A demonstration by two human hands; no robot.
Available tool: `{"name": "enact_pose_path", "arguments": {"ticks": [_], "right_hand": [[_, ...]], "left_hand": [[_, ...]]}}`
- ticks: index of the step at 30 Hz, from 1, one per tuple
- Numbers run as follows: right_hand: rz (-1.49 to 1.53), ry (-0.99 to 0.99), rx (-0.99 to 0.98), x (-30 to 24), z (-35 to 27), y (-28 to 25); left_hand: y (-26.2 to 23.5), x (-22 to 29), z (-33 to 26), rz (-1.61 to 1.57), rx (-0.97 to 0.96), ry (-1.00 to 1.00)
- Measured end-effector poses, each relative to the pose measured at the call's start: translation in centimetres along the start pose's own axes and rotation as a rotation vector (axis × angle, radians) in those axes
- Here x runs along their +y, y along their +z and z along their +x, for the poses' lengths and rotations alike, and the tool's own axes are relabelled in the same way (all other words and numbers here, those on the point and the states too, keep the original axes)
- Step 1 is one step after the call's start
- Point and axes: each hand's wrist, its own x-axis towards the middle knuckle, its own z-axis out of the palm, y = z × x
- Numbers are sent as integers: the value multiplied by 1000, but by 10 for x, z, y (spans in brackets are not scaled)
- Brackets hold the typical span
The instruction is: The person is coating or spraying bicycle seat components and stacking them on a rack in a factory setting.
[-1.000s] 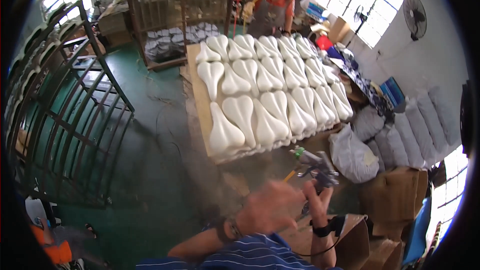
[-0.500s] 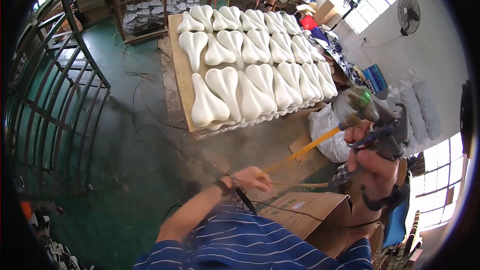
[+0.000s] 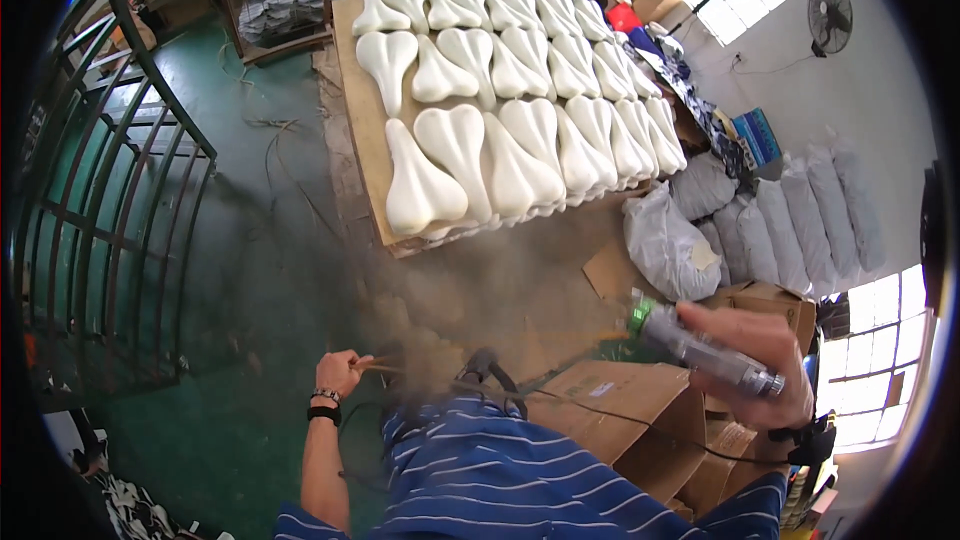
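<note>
My right hand [image 3: 765, 355] is wrapped round a grey metal spray gun [image 3: 700, 348] with a green ring at one end, held out above an open cardboard box. Low on the left, my left hand [image 3: 340, 374] is closed on a thin yellowish hose [image 3: 380, 364]. Between the hands the hose is smeared by motion, so its run to the gun cannot be followed. Beyond both hands, white saddle-shaped foam pads [image 3: 425, 185] lie in rows on a wooden board [image 3: 368, 165], stacked in layers. Neither hand touches them.
Cardboard boxes [image 3: 620, 395] stand close by my right side. A white plastic sack [image 3: 665, 245] and grey sacks [image 3: 780, 230] are beyond the gun. A metal rack [image 3: 110, 230] is at the left; a wall fan [image 3: 828, 18] hangs at the right. A dark cable [image 3: 640, 428] crosses the boxes.
My left hand has moved left and down with the hose. The spray gun has turned in my right hand and come lower, its green ring now towards the left. The co-worker has shifted partly out of sight.
</note>
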Motion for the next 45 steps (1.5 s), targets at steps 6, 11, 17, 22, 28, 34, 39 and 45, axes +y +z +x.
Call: {"name": "enact_pose_path", "arguments": {"ticks": [6, 11, 17, 22, 28, 34, 39, 45], "right_hand": [[-56, -83, 178, 5, 16, -7], [-87, -56, 26, 13, 15, -15], [-72, -152, 47, 42, 14, -25], [0, -192, 58, 72, 6, -36], [-44, -205, 145, 129, -2, -58], [-18, -224, -155, 168, -9, -81], [-117, -315, 10, 193, 11, -99], [-100, -426, -130, 206, 32, -107]], "left_hand": [[-30, 56, 12, -96, -11, 41], [-30, 74, 24, 48, -195, 135], [-7, 124, 44, 153, -297, 228], [23, 167, 44, 102, -434, 71], [58, 193, 18, 119, -488, 64], [89, 224, -4, 137, -342, -8], [114, 268, -19, 45, -291, -82], [133, 302, -5, 36, -304, -36]]}}
